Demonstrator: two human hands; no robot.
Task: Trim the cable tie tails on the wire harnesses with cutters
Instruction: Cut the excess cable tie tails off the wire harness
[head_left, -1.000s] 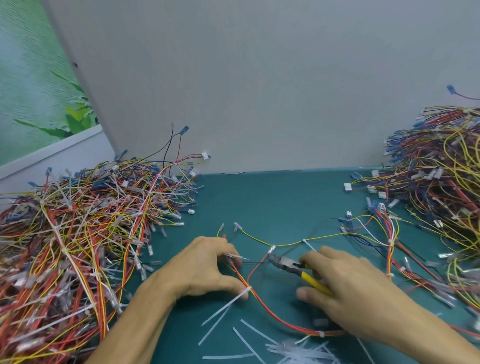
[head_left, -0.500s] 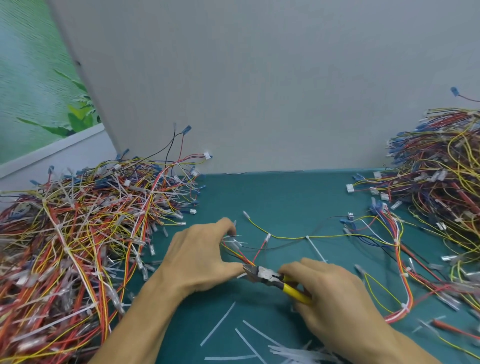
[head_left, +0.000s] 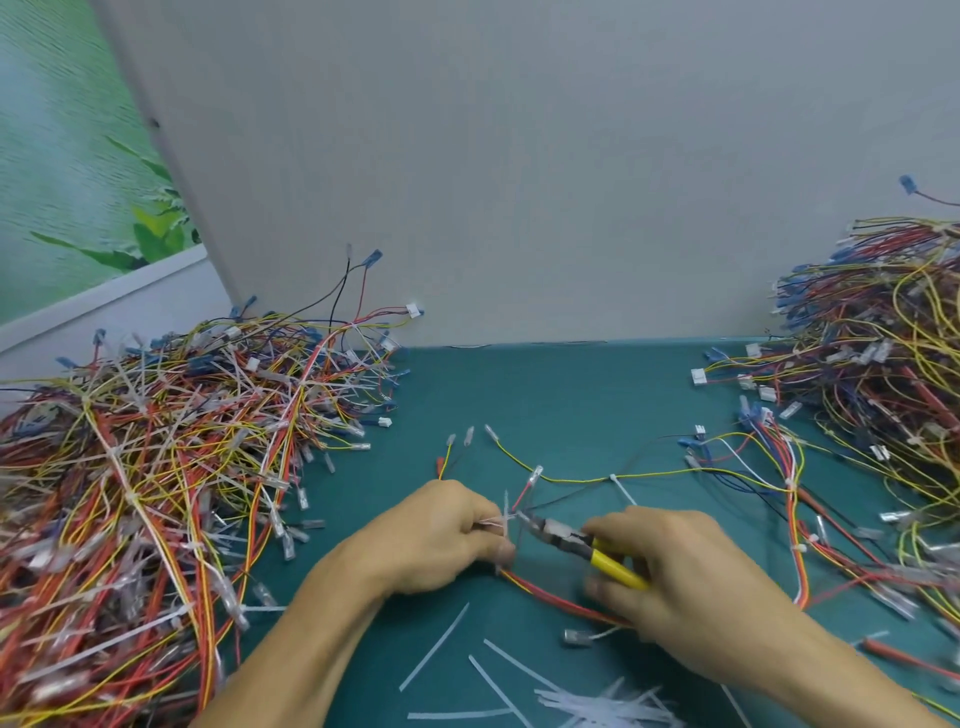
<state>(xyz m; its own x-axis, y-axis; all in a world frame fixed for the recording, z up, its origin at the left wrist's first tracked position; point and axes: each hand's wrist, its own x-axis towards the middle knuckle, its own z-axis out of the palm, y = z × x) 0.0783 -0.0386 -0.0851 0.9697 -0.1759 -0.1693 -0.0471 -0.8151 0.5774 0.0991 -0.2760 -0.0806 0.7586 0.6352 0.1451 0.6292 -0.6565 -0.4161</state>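
My left hand (head_left: 441, 535) pinches a wire harness (head_left: 550, 592) of red and yellow wires on the green mat, with a white cable tie tail (head_left: 505, 512) sticking up beside its fingertips. My right hand (head_left: 675, 582) grips yellow-handled cutters (head_left: 576, 543), whose jaws point left and sit right at that tail. A second tie tail (head_left: 622, 489) juts from the harness's yellow wire further back.
A big heap of harnesses with long tie tails (head_left: 156, 467) fills the left. Another heap of harnesses (head_left: 883, 364) lies at the right, against the grey wall. Cut white tie tails (head_left: 571, 696) litter the green mat (head_left: 545, 395) near the front edge.
My left hand shifted its hold along the harness and lifted a tie tail upright. The cutters moved left and up until the jaws met it.
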